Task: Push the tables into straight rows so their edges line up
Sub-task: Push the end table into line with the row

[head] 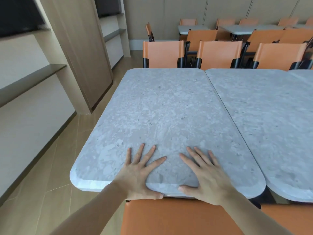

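A grey speckled stone-look table [162, 107] with rounded corners stands right in front of me. My left hand [138, 173] lies flat on its near end, fingers spread, thumb over the near edge. My right hand [206, 177] lies flat beside it, fingers spread too, thumb along the near edge. A second grey table [267, 116] stands against the first one's right side, with a thin seam between them; its near edge reaches a little closer to me than the first table's. The corner of a third table [303, 75] shows at the far right.
An orange chair back [169, 216] is just below my hands, tucked at the table's near edge. Orange chairs [162, 53] line the far side, with more tables and chairs behind. A wood-panelled pillar [81, 48] and wall shelves stand left, across a strip of tan tiled floor [50, 167].
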A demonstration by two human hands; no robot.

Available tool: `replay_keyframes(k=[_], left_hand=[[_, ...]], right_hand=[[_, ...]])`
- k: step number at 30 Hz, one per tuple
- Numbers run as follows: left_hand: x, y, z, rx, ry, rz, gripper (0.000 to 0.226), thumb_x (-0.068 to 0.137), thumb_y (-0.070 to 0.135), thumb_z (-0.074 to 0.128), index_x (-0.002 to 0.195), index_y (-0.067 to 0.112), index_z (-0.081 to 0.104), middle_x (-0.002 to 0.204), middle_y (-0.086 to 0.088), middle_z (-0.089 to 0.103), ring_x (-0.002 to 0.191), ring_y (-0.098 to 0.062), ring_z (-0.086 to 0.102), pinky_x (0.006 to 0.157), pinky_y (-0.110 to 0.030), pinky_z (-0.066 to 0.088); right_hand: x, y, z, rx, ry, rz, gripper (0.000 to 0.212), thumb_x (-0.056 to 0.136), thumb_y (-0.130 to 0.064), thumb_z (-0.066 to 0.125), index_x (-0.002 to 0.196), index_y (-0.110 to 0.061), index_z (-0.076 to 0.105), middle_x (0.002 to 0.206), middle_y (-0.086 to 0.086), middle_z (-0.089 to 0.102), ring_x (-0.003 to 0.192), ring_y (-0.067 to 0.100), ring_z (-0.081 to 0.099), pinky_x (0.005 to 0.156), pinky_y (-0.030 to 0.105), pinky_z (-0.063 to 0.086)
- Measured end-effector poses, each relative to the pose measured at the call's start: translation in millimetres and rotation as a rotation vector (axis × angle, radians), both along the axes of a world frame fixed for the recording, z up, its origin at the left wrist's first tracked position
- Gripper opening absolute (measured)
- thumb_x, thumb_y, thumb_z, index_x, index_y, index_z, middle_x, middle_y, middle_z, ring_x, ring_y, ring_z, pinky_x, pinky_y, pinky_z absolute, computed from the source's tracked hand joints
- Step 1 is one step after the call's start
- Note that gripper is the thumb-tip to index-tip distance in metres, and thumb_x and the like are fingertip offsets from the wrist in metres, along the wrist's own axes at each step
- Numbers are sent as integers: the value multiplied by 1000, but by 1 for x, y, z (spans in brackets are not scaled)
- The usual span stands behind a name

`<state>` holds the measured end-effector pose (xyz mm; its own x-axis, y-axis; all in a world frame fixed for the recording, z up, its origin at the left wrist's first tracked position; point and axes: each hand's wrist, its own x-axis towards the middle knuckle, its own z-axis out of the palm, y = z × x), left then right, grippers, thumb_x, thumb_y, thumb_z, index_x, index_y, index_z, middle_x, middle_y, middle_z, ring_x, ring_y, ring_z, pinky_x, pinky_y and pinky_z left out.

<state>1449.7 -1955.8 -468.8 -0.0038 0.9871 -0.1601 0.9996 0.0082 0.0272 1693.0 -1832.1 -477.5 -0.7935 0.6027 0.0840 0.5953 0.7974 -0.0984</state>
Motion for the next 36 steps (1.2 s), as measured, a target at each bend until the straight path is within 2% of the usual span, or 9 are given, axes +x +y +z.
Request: replay_keyframes(k=[4,11,26,29,32,33,35,36], left_hand=[[1,1,2,-12,6,10,112,67,91,46,145,59,-28,155,12,-45,140,-23,-48,115,-61,-24],[3,0,4,-30,15,7,112,68,90,46,145,58,-28,154,15,-47,138,-22,-50,116,-61,-22],[1,1,1,27,-16,-11,112,66,92,44,146,59,-27,155,16,-44,140,-22,-48,116,-60,-22],[-1,3,-6,145,-25,-24,113,62,94,47,151,58,-13,166,9,-21,147,-22,-35,114,-61,-15],[-1,2,-6,127,-15,-22,114,60,96,46,154,57,-6,168,6,-9,152,-24,-24,113,-61,-9],[-1,2,-6,122,16,-27,114,59,98,43,156,54,1,169,3,1,156,-30,-10,112,-61,-1],[1,3,-4,86,45,1,118,56,103,35,158,46,17,166,-1,24,151,-38,25,107,-60,14],[1,4,-6,80,40,12,119,55,104,34,158,45,20,165,-2,29,147,-38,32,105,-60,17]], right_hand=[[-2,1,-1,34,16,12,99,72,-88,45,154,-32,37,161,0,36,149,20,33,112,50,19],[0,1,-5,62,29,14,100,69,-89,48,151,-32,43,159,-1,40,148,17,31,111,49,22],[-1,2,-6,70,45,14,102,66,-90,48,150,-33,43,159,-1,39,147,19,37,111,50,21],[-3,3,-5,49,76,18,104,59,-89,52,147,-32,50,155,-1,45,142,19,44,108,49,25],[-4,3,-7,57,95,28,105,56,-88,54,144,-32,53,154,-2,47,141,18,46,108,49,26],[-4,4,-7,58,96,26,105,55,-88,55,143,-32,54,153,-2,48,141,17,46,108,49,26],[-4,4,-7,54,102,20,105,53,-88,55,143,-33,54,152,-3,49,141,15,44,107,48,27],[-5,4,-7,52,106,19,106,52,-88,55,143,-34,54,152,-3,50,141,14,42,107,48,27]])
